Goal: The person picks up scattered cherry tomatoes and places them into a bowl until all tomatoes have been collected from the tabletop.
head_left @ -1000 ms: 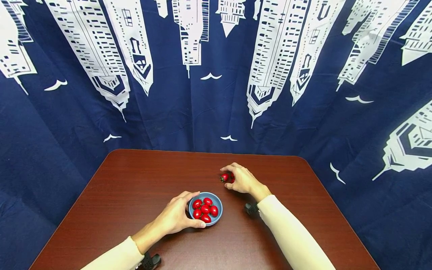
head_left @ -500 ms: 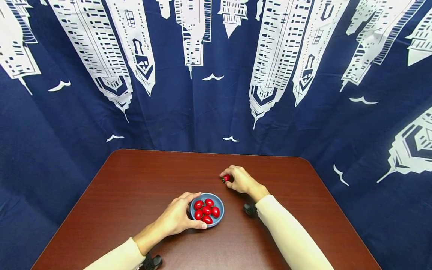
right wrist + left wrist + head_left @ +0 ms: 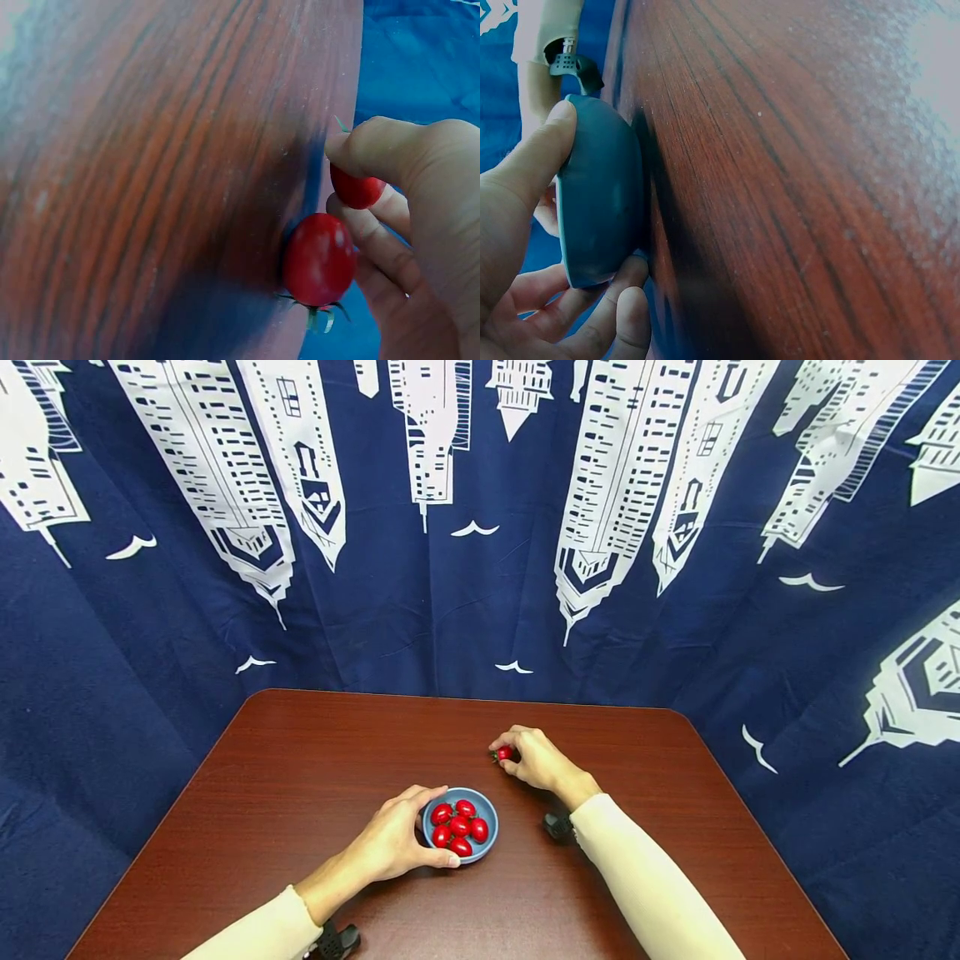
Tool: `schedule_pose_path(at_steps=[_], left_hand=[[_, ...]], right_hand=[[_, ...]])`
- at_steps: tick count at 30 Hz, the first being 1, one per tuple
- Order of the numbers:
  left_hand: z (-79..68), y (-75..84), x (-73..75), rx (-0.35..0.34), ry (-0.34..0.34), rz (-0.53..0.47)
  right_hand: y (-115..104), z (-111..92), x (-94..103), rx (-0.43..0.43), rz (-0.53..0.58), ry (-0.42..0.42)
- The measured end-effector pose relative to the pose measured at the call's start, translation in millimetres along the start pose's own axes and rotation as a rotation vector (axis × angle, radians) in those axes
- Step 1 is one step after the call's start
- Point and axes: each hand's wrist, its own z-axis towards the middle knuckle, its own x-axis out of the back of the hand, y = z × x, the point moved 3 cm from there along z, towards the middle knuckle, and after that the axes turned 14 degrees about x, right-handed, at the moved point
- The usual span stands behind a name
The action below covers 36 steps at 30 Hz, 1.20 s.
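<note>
A small blue bowl stands on the table, with several cherry tomatoes inside. My left hand holds it from the left, thumb at the near rim and fingers round the far side. The bowl's outer wall fills the grip in the left wrist view. Farther back and right, my right hand pinches a red cherry tomato between thumb and fingers. A second cherry tomato with a green stem lies on the table beside those fingers; in the head view the hand covers part of this spot.
The brown wooden table has rounded far corners and a back edge just beyond the right hand. Behind it hangs a dark blue curtain printed with white buildings. A black wrist device sits under the right sleeve.
The right hand's fingers have drawn closer together round a cherry tomato, and the hand has dipped slightly. The left hand and the bowl keep their place; the view has shifted a little.
</note>
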Motion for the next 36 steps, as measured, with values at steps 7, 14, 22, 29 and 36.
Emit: schedule_pose_path(at_steps=[7,14,22,29,36], left_hand=[[1.5,1.0,1.4,0.008,0.000,0.003],[1.7,0.7,2.6,0.012,0.002,0.007],[-1.4,0.4,2.4,0.009,-0.005,-0.016],[-2.4,0.6,1.1,0.011,-0.013,-0.016],[-0.2,0.6,0.9,0.007,-0.014,-0.005]], right_hand=[[-16,0,11.7,0.060,-0.022,0.031],[-44,-4,24.7,0.122,0.006,0.043],[-82,-14,32.2,0.168,0.033,0.008],[-106,-23,30.8,0.213,0.102,-0.041],[-119,-29,27.4,0.255,0.151,-0.099]])
